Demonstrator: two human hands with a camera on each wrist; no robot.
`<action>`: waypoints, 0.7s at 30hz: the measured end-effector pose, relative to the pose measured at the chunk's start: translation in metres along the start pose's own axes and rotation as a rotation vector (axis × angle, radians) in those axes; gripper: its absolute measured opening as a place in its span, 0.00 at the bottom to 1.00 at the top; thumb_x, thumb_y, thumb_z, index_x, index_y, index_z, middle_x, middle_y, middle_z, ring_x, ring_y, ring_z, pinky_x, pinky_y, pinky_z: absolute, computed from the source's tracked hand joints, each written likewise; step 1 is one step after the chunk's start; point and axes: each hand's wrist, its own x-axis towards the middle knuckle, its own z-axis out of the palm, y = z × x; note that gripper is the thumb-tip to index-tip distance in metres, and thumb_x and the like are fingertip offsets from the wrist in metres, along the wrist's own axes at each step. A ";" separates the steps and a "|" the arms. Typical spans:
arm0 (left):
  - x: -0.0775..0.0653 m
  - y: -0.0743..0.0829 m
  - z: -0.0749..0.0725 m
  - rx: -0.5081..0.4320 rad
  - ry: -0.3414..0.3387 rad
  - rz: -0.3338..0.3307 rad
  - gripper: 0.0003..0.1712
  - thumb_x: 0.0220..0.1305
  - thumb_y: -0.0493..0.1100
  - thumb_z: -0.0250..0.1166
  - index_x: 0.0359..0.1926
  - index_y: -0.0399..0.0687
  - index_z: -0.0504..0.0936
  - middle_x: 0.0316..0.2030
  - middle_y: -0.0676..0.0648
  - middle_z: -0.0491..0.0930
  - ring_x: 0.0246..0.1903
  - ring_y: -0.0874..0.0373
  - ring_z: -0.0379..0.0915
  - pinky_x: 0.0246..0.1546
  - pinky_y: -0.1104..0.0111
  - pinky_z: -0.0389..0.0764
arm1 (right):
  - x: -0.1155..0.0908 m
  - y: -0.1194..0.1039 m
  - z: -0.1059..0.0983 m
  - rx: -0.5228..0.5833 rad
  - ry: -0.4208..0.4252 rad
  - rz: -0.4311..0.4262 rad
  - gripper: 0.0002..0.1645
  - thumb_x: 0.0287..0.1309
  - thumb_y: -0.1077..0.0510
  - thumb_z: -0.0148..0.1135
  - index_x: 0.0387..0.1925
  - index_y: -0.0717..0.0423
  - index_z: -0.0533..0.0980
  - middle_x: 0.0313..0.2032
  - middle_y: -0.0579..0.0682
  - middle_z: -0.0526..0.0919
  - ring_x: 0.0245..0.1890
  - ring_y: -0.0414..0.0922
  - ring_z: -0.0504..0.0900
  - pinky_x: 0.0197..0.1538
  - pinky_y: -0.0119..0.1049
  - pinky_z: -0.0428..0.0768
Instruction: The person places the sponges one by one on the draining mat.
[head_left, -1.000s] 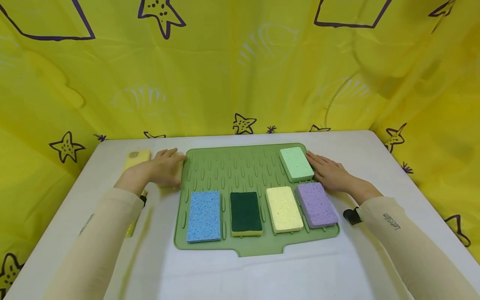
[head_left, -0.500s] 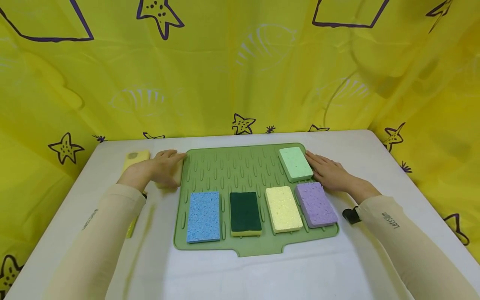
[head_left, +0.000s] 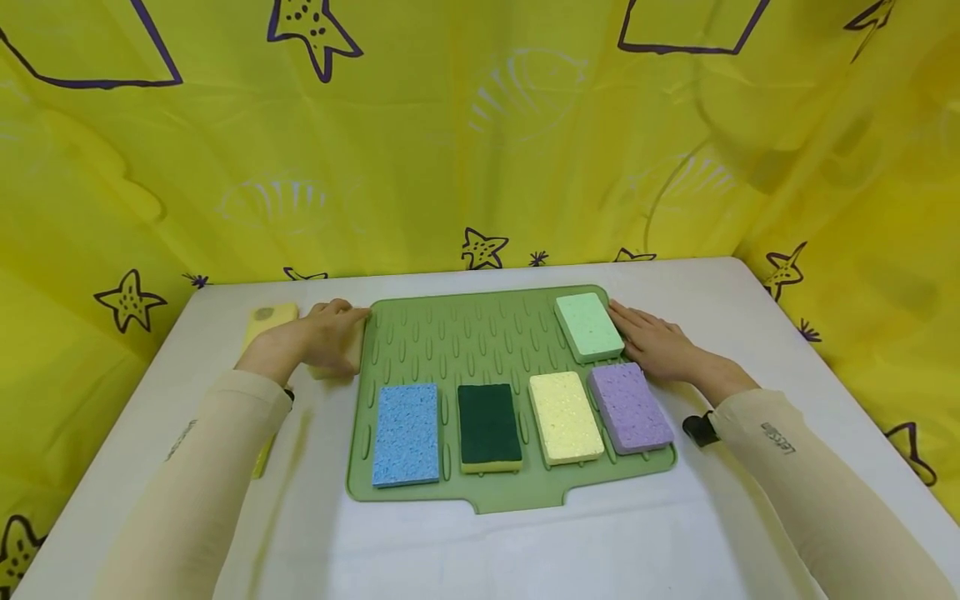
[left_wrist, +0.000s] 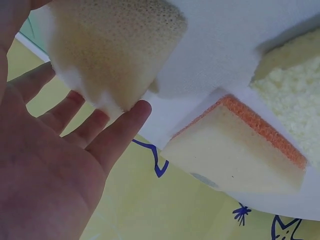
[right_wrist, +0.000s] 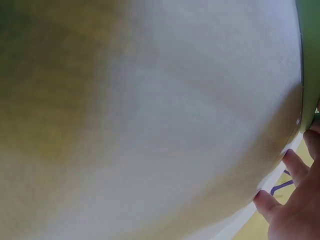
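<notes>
My left hand grips a beige porous sponge beside the mat's left edge; its fingertips lie along one edge, and the thumb mostly leaves the left wrist view. The green ridged mat bears a blue sponge, a dark green scouring sponge, a pale yellow sponge and a purple sponge along its front. At its back right corner lies a mint sponge. My right hand rests with extended fingers against the mat's right edge, close to the mint sponge.
Left of the mat, partly under my left arm, lies a cream sponge with an orange layer. A pale yellow textured sponge is near it. A yellow patterned curtain stands behind the white table.
Both hands stay almost in place. The left hand, blurred a second ago, looks steadier on the beige sponge. The head view has shifted slightly; the mat and its sponges keep their arrangement.
</notes>
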 end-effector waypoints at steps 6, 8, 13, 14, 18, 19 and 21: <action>0.001 -0.002 0.002 0.019 0.035 0.008 0.52 0.50 0.45 0.72 0.74 0.39 0.59 0.67 0.28 0.61 0.65 0.28 0.57 0.64 0.36 0.65 | 0.000 0.000 -0.001 -0.004 -0.001 0.003 0.35 0.74 0.58 0.42 0.77 0.63 0.49 0.77 0.62 0.50 0.73 0.65 0.54 0.60 0.73 0.63; 0.001 -0.002 0.002 0.027 0.047 0.011 0.51 0.50 0.46 0.72 0.73 0.40 0.60 0.66 0.29 0.62 0.64 0.29 0.58 0.63 0.37 0.66 | 0.001 0.000 -0.001 -0.005 0.001 0.000 0.35 0.74 0.59 0.42 0.77 0.63 0.50 0.77 0.61 0.50 0.73 0.65 0.54 0.60 0.73 0.63; 0.000 -0.004 0.001 0.029 0.072 0.013 0.49 0.50 0.45 0.70 0.73 0.40 0.62 0.65 0.29 0.63 0.63 0.29 0.60 0.62 0.37 0.68 | 0.002 -0.001 -0.001 -0.012 -0.001 -0.004 0.34 0.74 0.58 0.42 0.77 0.63 0.50 0.77 0.62 0.50 0.73 0.65 0.55 0.60 0.72 0.64; -0.001 -0.004 0.001 0.027 0.077 0.013 0.49 0.49 0.45 0.70 0.73 0.40 0.62 0.65 0.30 0.63 0.63 0.30 0.60 0.62 0.38 0.68 | 0.002 -0.001 -0.001 -0.009 -0.002 -0.003 0.34 0.74 0.58 0.42 0.77 0.63 0.50 0.77 0.62 0.50 0.73 0.65 0.55 0.60 0.72 0.64; -0.002 -0.005 0.001 0.016 0.083 0.016 0.49 0.49 0.45 0.70 0.73 0.40 0.62 0.65 0.29 0.63 0.63 0.30 0.60 0.61 0.37 0.68 | 0.001 -0.001 -0.001 0.007 -0.012 0.003 0.35 0.74 0.58 0.42 0.77 0.63 0.49 0.77 0.62 0.49 0.73 0.65 0.54 0.61 0.73 0.62; -0.003 -0.005 0.001 0.012 0.084 0.013 0.49 0.49 0.45 0.70 0.73 0.39 0.62 0.65 0.29 0.63 0.63 0.30 0.60 0.61 0.38 0.68 | 0.001 -0.002 -0.001 0.010 -0.015 0.007 0.35 0.74 0.58 0.42 0.77 0.63 0.48 0.77 0.62 0.49 0.73 0.65 0.53 0.62 0.74 0.61; -0.003 -0.006 0.001 0.007 0.080 0.004 0.50 0.49 0.45 0.70 0.73 0.39 0.61 0.65 0.29 0.63 0.63 0.30 0.59 0.61 0.37 0.68 | 0.000 -0.002 -0.001 0.012 -0.018 0.008 0.35 0.74 0.59 0.42 0.77 0.63 0.48 0.77 0.62 0.49 0.74 0.65 0.53 0.62 0.74 0.60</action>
